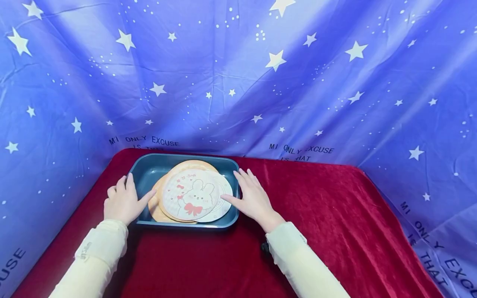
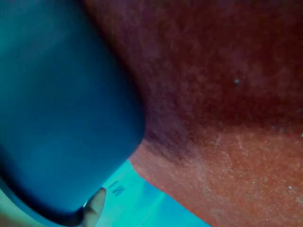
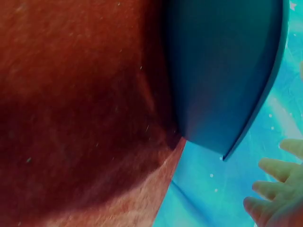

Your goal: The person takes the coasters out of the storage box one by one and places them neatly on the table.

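Observation:
A dark blue-green rectangular tray [image 1: 147, 167] sits on the red cloth. Inside it, round flat pieces overlap: a wood-coloured disc [image 1: 156, 207] underneath, a white disc [image 1: 223, 209] at the right, and a disc printed with a rabbit and red bow [image 1: 191, 196] on top. My left hand [image 1: 123, 200] is at the tray's left rim, thumb stretched over the inside and a fingertip [image 2: 97, 204] showing past the corner. At the right end is my right hand [image 1: 255, 198], its thumb over the white disc's edge and its fingers [image 3: 274, 189] spread outside the rim.
Red velvet cloth [image 1: 328, 215] covers the table, spreading widely to the right of the tray. Blue curtains with white stars [image 1: 238, 82] hang behind and at both sides. A small black object [image 1: 265, 247] shows beside the right wrist.

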`<move>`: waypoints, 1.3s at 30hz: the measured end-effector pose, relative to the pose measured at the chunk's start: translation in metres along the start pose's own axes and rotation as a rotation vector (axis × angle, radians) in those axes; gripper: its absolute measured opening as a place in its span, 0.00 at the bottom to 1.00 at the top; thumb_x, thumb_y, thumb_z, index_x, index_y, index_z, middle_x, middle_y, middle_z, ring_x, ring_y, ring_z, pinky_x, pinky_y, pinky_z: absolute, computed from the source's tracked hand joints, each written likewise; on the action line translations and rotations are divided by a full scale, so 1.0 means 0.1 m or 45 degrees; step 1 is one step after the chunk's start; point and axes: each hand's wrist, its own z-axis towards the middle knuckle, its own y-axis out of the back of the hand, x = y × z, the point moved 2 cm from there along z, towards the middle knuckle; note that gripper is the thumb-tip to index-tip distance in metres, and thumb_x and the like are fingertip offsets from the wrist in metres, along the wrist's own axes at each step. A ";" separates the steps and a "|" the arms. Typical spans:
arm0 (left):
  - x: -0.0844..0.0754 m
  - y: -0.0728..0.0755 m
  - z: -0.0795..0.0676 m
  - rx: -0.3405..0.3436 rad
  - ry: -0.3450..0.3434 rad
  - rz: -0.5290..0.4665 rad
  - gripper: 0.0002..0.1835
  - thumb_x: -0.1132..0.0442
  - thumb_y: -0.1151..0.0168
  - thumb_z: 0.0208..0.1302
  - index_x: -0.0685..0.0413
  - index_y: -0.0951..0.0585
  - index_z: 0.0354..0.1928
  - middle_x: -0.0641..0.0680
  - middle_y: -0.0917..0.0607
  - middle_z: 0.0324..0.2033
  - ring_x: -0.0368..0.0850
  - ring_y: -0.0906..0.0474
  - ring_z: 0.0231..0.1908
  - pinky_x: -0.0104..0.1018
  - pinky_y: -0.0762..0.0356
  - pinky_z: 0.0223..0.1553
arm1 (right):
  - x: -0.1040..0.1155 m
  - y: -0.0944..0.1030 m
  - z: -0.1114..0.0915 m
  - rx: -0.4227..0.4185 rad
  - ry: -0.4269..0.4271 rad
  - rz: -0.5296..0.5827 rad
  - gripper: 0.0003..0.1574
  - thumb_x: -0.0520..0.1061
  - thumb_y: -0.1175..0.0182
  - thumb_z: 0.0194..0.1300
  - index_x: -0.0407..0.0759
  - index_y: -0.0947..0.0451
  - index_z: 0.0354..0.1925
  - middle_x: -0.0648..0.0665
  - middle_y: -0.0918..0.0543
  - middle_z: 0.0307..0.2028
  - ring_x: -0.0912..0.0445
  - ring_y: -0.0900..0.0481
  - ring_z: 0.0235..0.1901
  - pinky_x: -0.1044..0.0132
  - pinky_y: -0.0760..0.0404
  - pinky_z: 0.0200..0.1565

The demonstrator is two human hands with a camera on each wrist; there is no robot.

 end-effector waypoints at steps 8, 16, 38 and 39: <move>0.15 0.04 0.11 0.107 0.153 -0.113 0.52 0.38 0.47 0.67 0.71 0.55 0.75 0.80 0.41 0.65 0.81 0.37 0.59 0.74 0.29 0.50 | 0.11 -0.07 0.10 0.025 0.030 0.004 0.54 0.73 0.39 0.59 0.46 0.37 0.73 0.43 0.35 0.73 0.47 0.51 0.78 0.48 0.43 0.74; 0.31 0.03 0.19 0.248 0.290 -0.093 0.49 0.47 0.47 0.69 0.73 0.59 0.74 0.81 0.33 0.61 0.78 0.30 0.57 0.70 0.27 0.50 | 0.22 -0.15 0.20 0.039 0.126 -0.011 0.48 0.68 0.38 0.62 0.43 0.33 0.70 0.42 0.28 0.68 0.44 0.40 0.73 0.50 0.37 0.72; 0.46 0.01 0.19 0.360 0.437 -0.251 0.27 0.58 0.52 0.72 0.66 0.39 0.67 0.76 0.27 0.58 0.73 0.25 0.51 0.66 0.25 0.46 | 0.41 -0.44 0.41 0.332 -0.064 0.151 0.51 0.59 0.35 0.63 0.36 0.43 0.74 0.37 0.31 0.70 0.44 0.34 0.70 0.52 0.34 0.70; 0.46 0.00 0.19 0.362 0.439 -0.254 0.27 0.58 0.52 0.72 0.65 0.39 0.67 0.76 0.27 0.58 0.72 0.25 0.51 0.66 0.25 0.46 | 0.40 -0.45 0.42 0.339 -0.094 0.174 0.51 0.58 0.35 0.63 0.35 0.42 0.73 0.36 0.31 0.69 0.44 0.33 0.69 0.52 0.33 0.70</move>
